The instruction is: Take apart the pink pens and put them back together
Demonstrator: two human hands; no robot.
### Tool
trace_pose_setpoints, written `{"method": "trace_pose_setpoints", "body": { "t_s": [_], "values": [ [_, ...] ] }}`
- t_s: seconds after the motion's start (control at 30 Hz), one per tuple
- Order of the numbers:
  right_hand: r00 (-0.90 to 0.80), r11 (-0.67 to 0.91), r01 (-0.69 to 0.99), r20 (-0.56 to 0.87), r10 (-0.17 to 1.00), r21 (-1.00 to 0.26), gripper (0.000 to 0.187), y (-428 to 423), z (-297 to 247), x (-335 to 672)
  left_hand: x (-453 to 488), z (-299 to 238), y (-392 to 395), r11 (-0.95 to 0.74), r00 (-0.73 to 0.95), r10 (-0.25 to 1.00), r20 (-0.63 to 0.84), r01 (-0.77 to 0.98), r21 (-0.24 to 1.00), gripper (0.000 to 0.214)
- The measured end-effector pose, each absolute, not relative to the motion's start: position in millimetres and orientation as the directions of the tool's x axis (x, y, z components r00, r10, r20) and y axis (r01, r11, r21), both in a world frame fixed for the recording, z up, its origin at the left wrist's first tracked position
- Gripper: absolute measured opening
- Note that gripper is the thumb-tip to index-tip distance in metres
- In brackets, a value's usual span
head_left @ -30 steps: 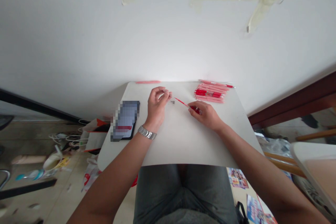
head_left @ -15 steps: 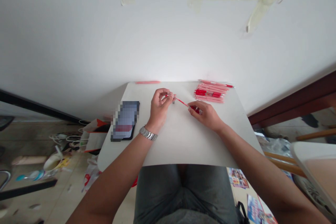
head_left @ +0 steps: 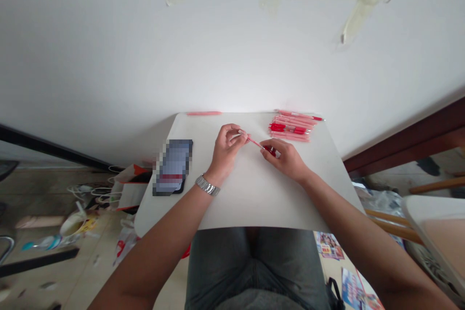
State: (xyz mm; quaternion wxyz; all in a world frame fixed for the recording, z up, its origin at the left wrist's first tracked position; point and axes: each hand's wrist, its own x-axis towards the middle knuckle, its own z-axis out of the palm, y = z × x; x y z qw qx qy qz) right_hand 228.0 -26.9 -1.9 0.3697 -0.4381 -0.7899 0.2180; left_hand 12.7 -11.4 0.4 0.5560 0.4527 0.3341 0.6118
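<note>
Over the middle of the white table, my left hand [head_left: 228,147] is closed in a pinch on a pale pink pen barrel [head_left: 256,142]. The barrel slants down to the right toward my right hand [head_left: 285,157]. My right fingers are closed around the red front part of a pen [head_left: 271,150], mostly hidden by them. Barrel and red part lie in one line; whether they touch I cannot tell. Behind my right hand lies a pile of pink pen barrels [head_left: 290,138] with red pen parts [head_left: 290,129] among them.
A phone [head_left: 173,167] with a blurred screen lies left on the table [head_left: 254,203]. One pink barrel [head_left: 204,113] rests at the back edge by the wall [head_left: 225,58]. A pen with a red end [head_left: 303,115] lies behind the pile. Bags and a bottle [head_left: 45,242] are on the floor.
My left hand has moved slightly right, toward my right hand. The thin red refill that showed between the hands is now covered by the pink barrel. My right hand has stayed put.
</note>
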Motion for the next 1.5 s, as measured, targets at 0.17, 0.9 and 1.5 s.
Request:
{"method": "trace_pose_setpoints", "body": {
  "t_s": [0.17,0.9,1.5],
  "values": [
    [-0.345,0.523,0.530,0.393,0.852,-0.668,0.020,-27.6,-0.9,227.9,13.5,0.1,-10.4,-0.127,0.030,0.989,0.148,-0.359,0.925,0.035],
    [-0.262,0.465,0.438,0.386,0.885,-0.769,0.025,-24.8,-7.2,228.5,14.7,4.2,-14.4,-0.030,0.135,0.987,0.086,-0.372,0.928,0.031],
    [-0.265,0.430,0.452,0.342,0.901,-0.781,0.025,-26.8,-4.3,227.1,14.4,-0.9,-12.5,-0.031,0.136,0.987,0.084,-0.353,0.935,0.034]
  ]
}}
